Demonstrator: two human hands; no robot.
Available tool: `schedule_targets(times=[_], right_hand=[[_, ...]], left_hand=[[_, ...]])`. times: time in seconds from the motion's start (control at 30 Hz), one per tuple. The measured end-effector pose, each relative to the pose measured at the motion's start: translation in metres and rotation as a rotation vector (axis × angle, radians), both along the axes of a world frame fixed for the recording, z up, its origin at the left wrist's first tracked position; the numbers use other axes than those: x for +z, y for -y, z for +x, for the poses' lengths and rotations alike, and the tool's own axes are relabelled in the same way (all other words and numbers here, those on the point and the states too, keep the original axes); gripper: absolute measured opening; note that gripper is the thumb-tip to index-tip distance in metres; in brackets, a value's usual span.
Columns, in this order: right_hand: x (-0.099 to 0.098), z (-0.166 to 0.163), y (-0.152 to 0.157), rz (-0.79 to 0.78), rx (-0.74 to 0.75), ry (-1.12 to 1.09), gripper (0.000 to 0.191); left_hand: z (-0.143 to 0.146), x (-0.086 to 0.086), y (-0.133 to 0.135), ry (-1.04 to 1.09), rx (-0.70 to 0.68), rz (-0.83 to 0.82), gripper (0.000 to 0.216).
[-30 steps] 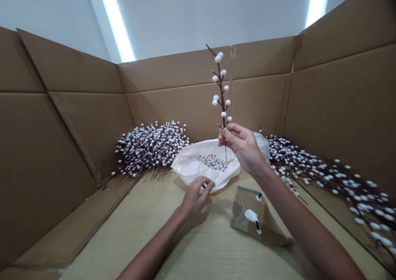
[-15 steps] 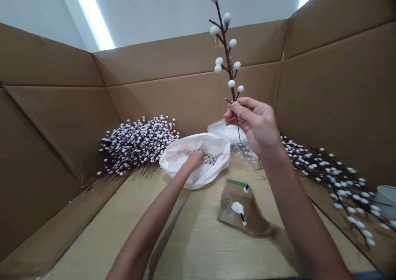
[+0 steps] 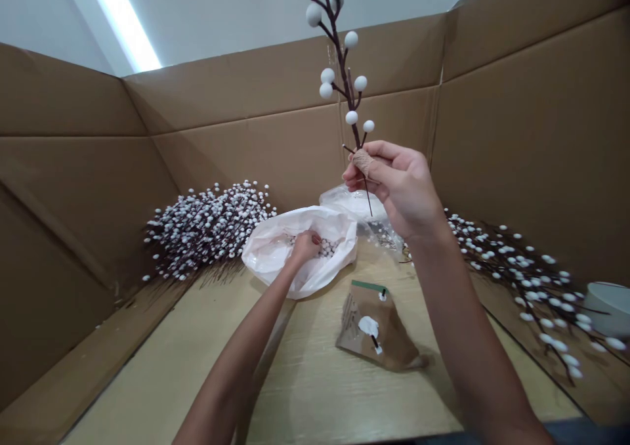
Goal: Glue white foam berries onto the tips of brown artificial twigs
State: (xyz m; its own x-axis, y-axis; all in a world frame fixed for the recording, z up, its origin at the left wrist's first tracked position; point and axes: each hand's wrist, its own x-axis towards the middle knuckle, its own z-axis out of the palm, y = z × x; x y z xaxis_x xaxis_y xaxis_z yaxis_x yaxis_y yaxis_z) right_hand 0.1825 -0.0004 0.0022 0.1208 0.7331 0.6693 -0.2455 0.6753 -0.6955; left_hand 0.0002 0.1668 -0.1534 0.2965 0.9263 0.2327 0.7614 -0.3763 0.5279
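Between the thumb and fingers of my right hand is the lower end of a brown artificial berry branch, held upright. White round berries tip most of its twigs, and one short twig just above my fingers is bare. Tan tape wraps my right thumb. My left hand reaches into an open white plastic bag, its fingers curled among loose white berries. Whatever those fingertips pinch is hidden.
Finished-looking berry branches lie piled at the left, others at the right beside a pale round container. A brown cardboard piece with white glue-like blobs sits on the table. Behind is a clear plastic bag. Cardboard walls surround the table.
The whole view has shifted slightly, and the branch appears a little lower and nearer. My left hand has lifted slightly within the bag, its fingers more curled. My right hand keeps its hold.
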Motion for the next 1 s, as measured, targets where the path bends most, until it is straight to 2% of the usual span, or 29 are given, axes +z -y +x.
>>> schedule_targets(times=[0.1, 0.23, 0.3, 0.37, 0.5, 0.6, 0.77, 1.0], right_hand=[[-0.001, -0.002, -0.001, -0.003, 0.006, 0.008, 0.017], [-0.003, -0.008, -0.004, -0.020, 0.057, 0.018, 0.018], [-0.005, -0.013, -0.005, -0.039, 0.087, 0.019, 0.017], [-0.007, -0.018, -0.006, -0.062, 0.110, 0.002, 0.015], [-0.012, -0.030, -0.004, -0.097, 0.131, -0.039, 0.011], [-0.015, -0.038, 0.000, -0.099, 0.166, -0.045, 0.012], [-0.017, -0.047, 0.008, -0.020, 0.215, -0.022, 0.016], [-0.019, -0.052, 0.016, 0.050, 0.073, 0.031, 0.015]], left_hand=[[-0.008, 0.017, 0.016, 0.142, -0.076, -0.103, 0.019], [-0.026, 0.048, 0.048, 0.312, -0.216, -0.308, 0.025], [-0.035, 0.066, 0.064, 0.608, -0.292, -0.529, 0.029], [-0.041, 0.084, 0.079, 0.792, -0.338, -0.593, 0.030], [-0.043, 0.117, 0.110, 0.942, -0.451, -0.536, 0.022], [-0.039, 0.134, 0.132, 1.038, -0.479, -0.443, 0.015], [-0.033, 0.146, 0.150, 1.175, -0.522, -0.342, 0.013], [-0.026, 0.153, 0.155, 1.293, -0.541, -0.263, 0.013]])
